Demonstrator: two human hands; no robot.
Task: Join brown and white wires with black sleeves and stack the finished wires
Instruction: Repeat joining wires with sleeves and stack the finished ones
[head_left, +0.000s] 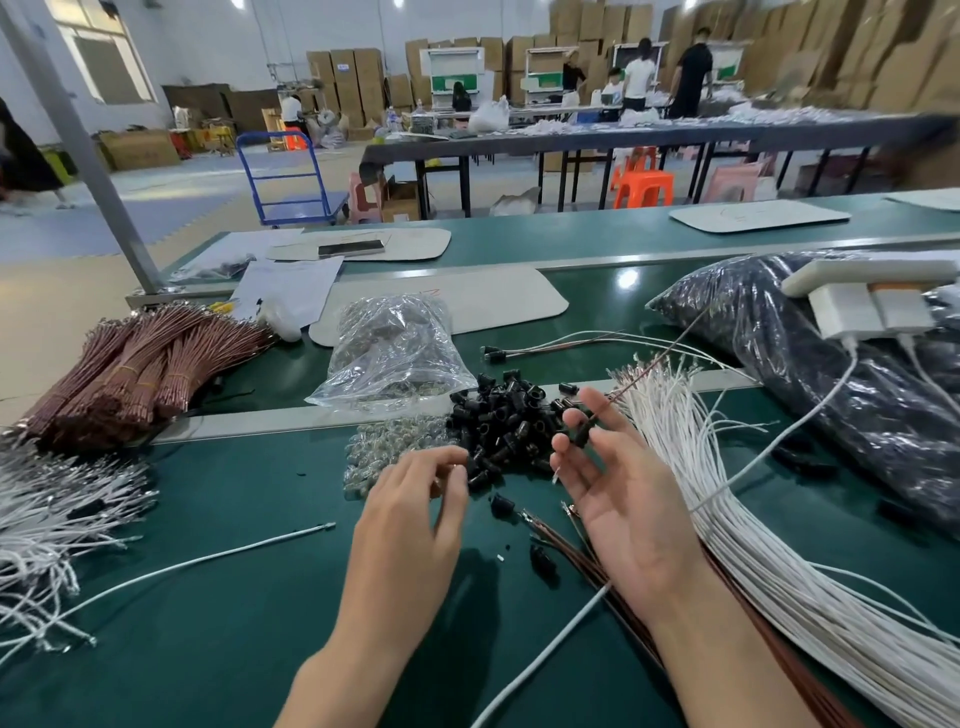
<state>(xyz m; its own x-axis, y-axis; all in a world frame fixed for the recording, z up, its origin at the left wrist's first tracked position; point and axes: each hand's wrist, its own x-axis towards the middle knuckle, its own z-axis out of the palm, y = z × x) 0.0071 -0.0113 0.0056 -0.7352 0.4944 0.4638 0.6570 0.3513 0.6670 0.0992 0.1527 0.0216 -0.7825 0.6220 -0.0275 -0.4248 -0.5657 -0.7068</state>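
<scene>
Green table (234, 649), both hands low over its near side. Right hand (623, 509) palm-up, thumb and first fingers clamped on one black sleeve (581, 435), remaining fingers loosely spread. Thin brown wire (670, 346) out of that sleeve, slanting up and away to the right, above the sheaf of white wires (737, 519). Sheaf just right of the right hand, running from the near-right corner toward the middle. Left hand (415, 519) back-up, fingers curled in toward the thumb at the near edge of the pile of black sleeves (498, 421); cannot tell whether anything is pinched between the tips. Heap of small clear bulbs (384, 457) touching the pile on its left, by the left fingertips. Crumpled clear bag (395, 353) behind the heap. Few loose brown wires (566, 545) flat on the table, partly under the right wrist. Single white wire (208, 561) lying loose to the left. Tied bundles of brown wires (130, 369) far left; tangle of white wires (47, 519) nearer, at the left edge. Two joined wires (498, 355) with black ends beyond the pile, apart from it. Dark bag (831, 395) far right, white charger block (862, 306) on top of it.
</scene>
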